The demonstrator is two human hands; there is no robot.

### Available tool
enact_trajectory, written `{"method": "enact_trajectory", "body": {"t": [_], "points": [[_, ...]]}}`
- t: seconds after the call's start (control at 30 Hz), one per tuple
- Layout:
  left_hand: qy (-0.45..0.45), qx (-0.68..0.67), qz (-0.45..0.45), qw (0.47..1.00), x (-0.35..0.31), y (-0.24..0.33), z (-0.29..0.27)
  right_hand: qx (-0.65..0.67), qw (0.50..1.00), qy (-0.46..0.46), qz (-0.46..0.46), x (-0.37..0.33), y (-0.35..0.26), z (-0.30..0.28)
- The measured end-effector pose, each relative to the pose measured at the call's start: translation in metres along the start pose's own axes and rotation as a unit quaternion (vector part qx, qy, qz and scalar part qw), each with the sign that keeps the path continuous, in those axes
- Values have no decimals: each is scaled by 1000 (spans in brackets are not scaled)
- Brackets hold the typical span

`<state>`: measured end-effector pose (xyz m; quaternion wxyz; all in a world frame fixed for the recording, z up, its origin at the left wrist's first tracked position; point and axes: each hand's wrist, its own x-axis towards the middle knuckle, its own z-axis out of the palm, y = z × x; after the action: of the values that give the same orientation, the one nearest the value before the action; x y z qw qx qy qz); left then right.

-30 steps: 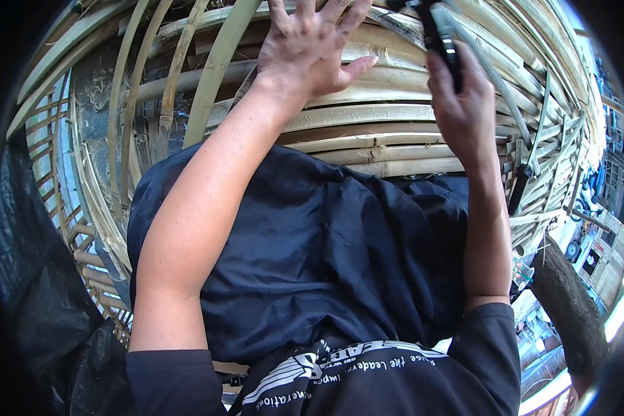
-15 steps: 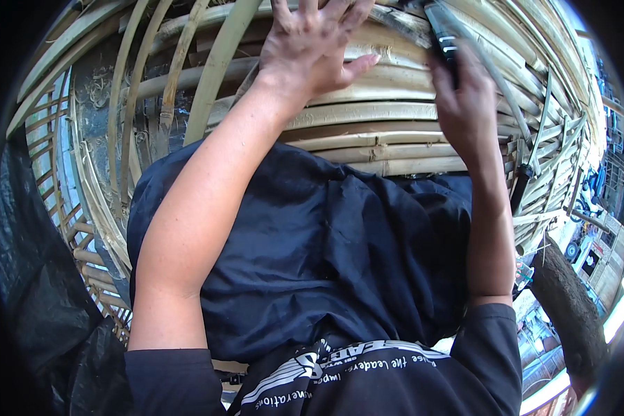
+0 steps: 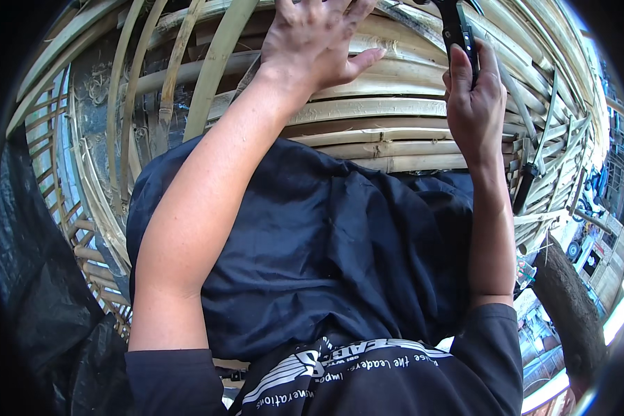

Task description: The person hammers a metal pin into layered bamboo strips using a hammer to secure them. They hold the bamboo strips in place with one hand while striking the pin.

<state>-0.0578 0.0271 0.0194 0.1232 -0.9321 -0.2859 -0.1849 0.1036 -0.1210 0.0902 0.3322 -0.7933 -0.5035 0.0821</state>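
My left hand (image 3: 312, 45) lies on the split bamboo slats (image 3: 378, 104), thumb stretched out and fingers spread; its fingertips reach the upper edge of the picture. To its right, my right hand (image 3: 475, 104) is wrapped round the handle of a black hammer-like tool (image 3: 459, 31), with the thumb along the handle. The tool points away from me, and its far end is partly cut off by the upper edge. Dark cloth (image 3: 326, 229) covers my lap, close to the nearest slats.
Upright bamboo strips (image 3: 218, 66) cross at the left. A black-handled tool (image 3: 527, 182) rests by the slats at the right. Below it leans a thick dark log (image 3: 568, 298). Black plastic sheeting (image 3: 34, 298) hangs at the far left.
The black tool and my right hand have shifted slightly right, and the tool now stands more upright and sharp instead of blurred. My left hand has stayed nearly in place.
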Motion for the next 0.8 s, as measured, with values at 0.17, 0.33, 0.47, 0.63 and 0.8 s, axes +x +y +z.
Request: {"method": "enact_trajectory", "body": {"t": [0.17, 0.33, 0.47, 0.63, 0.8], "points": [[-26, 5, -5, 1000, 1, 3, -3, 3, 999, -9, 38, 4, 10, -2], [-4, -14, 1, 1000, -1, 0, -1, 69, 996, -11, 49, 3, 8, -3], [-6, 4, 3, 1000, -1, 3, -2, 103, 994, 28, 12, -1, 2, 4], [-5, -22, -1, 1000, -3, 2, -3, -8, 997, 5, -72, -5, -11, -1], [-9, -3, 1, 1000, -3, 3, -3, 28, 996, 10, -89, 3, 1, 4]]}}
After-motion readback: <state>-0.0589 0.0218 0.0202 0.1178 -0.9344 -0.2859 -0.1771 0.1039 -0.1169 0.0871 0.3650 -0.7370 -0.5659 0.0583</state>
